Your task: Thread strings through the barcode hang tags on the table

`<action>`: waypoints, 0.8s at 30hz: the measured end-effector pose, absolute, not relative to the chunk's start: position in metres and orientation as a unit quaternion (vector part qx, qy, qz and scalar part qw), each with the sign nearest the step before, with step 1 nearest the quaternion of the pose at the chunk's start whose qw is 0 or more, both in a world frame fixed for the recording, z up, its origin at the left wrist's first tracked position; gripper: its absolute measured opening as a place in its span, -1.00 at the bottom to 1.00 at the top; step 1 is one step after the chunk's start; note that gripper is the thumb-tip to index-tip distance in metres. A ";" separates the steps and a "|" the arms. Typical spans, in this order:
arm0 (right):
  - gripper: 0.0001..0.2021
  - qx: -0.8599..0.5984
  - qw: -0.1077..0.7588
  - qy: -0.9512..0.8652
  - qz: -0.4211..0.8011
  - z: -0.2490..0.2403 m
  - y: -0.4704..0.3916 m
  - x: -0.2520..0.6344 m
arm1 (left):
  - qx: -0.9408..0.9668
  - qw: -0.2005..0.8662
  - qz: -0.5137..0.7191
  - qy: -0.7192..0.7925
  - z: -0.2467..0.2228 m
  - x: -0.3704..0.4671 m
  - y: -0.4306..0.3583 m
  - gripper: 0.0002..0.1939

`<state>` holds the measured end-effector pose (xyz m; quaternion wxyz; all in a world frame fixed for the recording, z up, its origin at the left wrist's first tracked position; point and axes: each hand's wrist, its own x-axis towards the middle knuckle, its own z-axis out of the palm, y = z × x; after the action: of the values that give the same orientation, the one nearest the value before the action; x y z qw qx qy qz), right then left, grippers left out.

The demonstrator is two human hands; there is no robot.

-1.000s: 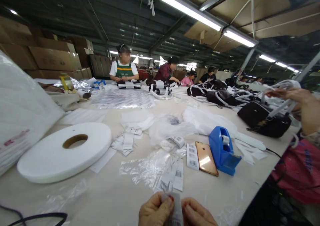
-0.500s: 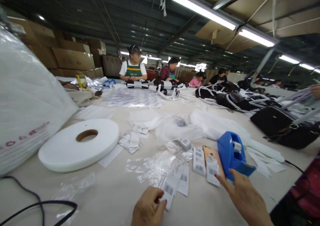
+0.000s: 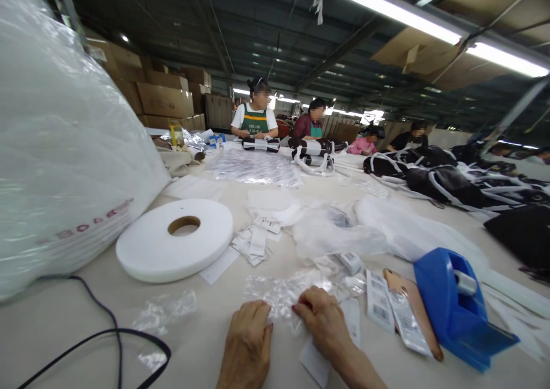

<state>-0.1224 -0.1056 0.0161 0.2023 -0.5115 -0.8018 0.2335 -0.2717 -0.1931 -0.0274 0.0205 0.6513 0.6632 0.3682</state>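
Clear plastic bag (image 3: 279,290) lies crumpled on the tabletop (image 3: 206,343), left of the blue tape dispenser (image 3: 455,309). The right hand (image 3: 322,320) presses its fingertips on the bag's near edge; the left hand (image 3: 247,343) rests flat beside it, fingers together. Both should probably pin the film flat before lifting, since it looks slippery. Whether either grip pinches anything underneath is hidden; barcode tags (image 3: 380,297) near the dispenser blur.

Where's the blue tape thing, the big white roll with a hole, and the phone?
blue tape dispenser (image 3: 447,306), head view, on its blue side wall.
big white roll (image 3: 150,251), head view, on the flat top left of the hole.
phone (image 3: 419,311), head view, on its bare gold back beside the barcode label.
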 end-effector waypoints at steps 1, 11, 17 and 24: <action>-0.84 -0.513 0.203 -0.798 0.243 0.014 -0.103 -0.123 | 0.653 0.017 0.366 0.663 -0.027 -0.272 -0.193 -0.77; -0.68 -0.486 0.275 -0.730 0.395 0.036 -0.103 -0.118 | 0.553 0.148 0.525 0.629 -0.013 -0.273 -0.187 -0.80; -0.67 -0.408 0.284 -0.478 0.724 0.054 -0.142 -0.130 | 0.450 0.371 0.607 0.540 0.015 -0.264 -0.194 -0.60; -0.59 -0.408 0.285 -0.369 0.785 0.021 -0.158 -0.124 | 0.293 0.548 0.643 0.447 0.019 -0.251 -0.200 -0.85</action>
<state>-0.1240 -0.1575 0.0212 0.2848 -0.4075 -0.3692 0.7852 -0.2510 -0.1996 0.0187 0.5479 0.2929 0.4472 0.6434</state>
